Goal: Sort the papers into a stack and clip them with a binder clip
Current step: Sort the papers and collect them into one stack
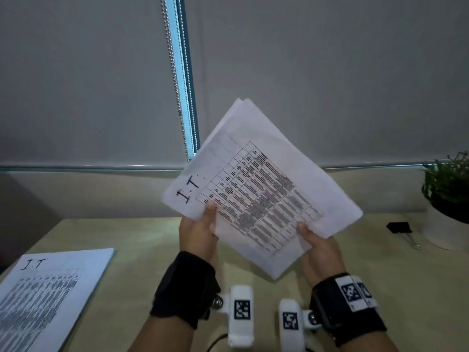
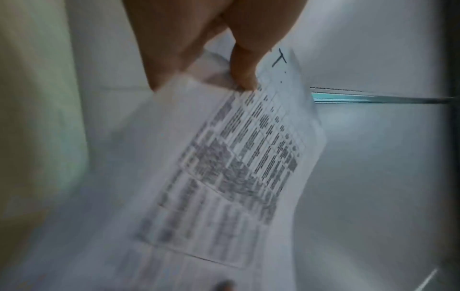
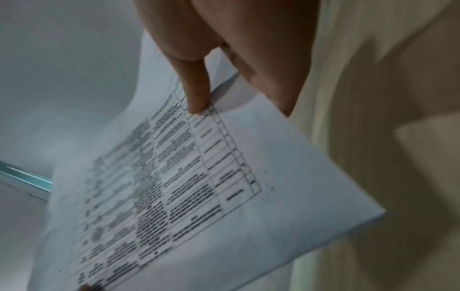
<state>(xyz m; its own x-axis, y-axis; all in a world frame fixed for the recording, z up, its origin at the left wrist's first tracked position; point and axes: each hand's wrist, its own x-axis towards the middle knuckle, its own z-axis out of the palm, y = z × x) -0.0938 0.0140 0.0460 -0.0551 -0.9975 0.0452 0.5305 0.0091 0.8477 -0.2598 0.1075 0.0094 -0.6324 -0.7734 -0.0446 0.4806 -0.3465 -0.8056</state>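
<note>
A loose sheaf of white papers (image 1: 261, 189) with a printed table and a handwritten "I.T." is held up above the desk, tilted, its sheets fanned out of line. My left hand (image 1: 203, 224) grips its lower left edge, thumb on the front. My right hand (image 1: 314, 240) grips the lower right edge the same way. The wrist views show the papers (image 2: 224, 167) (image 3: 186, 187) pinched under each thumb. A black binder clip (image 1: 399, 228) lies on the desk at the right, apart from both hands.
Another printed stack (image 1: 48, 293) marked "I.T" lies at the desk's left front corner. A potted plant (image 1: 446, 199) in a white pot stands at the far right, just behind the clip. A grey roller blind with a bead chain (image 1: 177, 80) hangs behind the wooden desk (image 1: 142, 240).
</note>
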